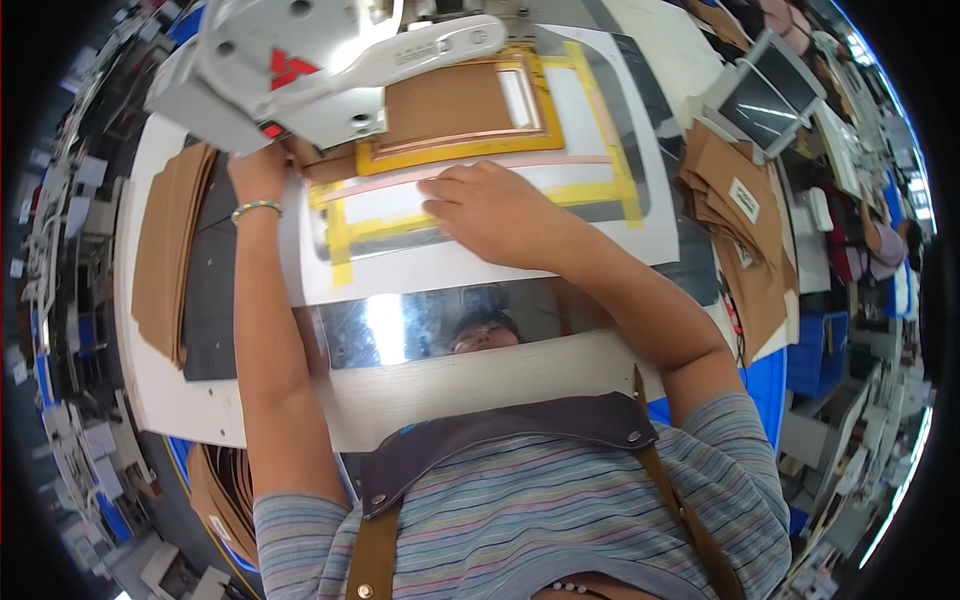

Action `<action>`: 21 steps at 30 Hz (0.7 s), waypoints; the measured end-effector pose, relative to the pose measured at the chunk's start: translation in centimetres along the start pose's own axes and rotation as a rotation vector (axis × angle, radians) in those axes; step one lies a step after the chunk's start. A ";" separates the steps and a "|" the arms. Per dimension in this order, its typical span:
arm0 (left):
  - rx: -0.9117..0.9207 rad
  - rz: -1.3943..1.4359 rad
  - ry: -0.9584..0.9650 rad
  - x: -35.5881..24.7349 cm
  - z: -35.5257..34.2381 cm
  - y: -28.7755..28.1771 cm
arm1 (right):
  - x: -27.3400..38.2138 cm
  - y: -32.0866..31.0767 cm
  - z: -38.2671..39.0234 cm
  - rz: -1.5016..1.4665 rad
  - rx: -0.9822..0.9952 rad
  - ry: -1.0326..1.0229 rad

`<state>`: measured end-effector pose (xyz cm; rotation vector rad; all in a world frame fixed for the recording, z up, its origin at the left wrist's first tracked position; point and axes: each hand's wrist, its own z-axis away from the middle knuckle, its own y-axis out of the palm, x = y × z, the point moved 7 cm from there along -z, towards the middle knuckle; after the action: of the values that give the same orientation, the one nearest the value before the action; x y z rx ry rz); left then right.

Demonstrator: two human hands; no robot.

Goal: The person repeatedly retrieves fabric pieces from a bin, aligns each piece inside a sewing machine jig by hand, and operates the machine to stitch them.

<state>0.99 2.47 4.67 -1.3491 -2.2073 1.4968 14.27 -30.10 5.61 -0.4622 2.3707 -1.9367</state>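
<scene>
Brown panel (pixel 445 102): lying within yellow frame (pixel 460 151), apparently running lengthwise left to right, beyond the nearer right hand (pixel 492 213), which is resting fingers-bent, grip unclear; left hand (pixel 260 172) sitting partly behind machine head (pixel 345 78), hold indiscernible.

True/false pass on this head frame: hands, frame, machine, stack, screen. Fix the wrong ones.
1. The left hand has a bracelet at its wrist. True.
2. The rectangular frame is blue. False: it is yellow.
3. A brown stack lies left of the rectangular frame. True.
4. The right hand is gloved. False: it is bare.
5. The left hand is fully visible. False: the white machine partly hides it.
6. A screen is right of the rectangular frame. True.
</scene>
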 end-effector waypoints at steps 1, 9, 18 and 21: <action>0.037 -0.072 -0.267 3.0 -0.6 -2.0 | -0.2 0.1 -0.1 0.039 -0.021 0.002; -0.068 -0.366 -0.208 10.9 8.7 -29.2 | 0.5 -1.8 -0.2 -0.118 -0.125 -0.060; -0.336 -0.566 -0.714 22.3 45.7 -54.8 | 1.2 -2.1 -0.5 -0.162 -0.038 -0.037; -0.300 -0.646 -0.922 22.7 57.1 -53.5 | 1.1 -2.0 -0.1 -0.150 -0.034 -0.034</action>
<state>-75.73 -23.94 12.05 0.1960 -3.0223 1.7133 13.61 -30.60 7.71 -0.6882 2.4158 -1.9317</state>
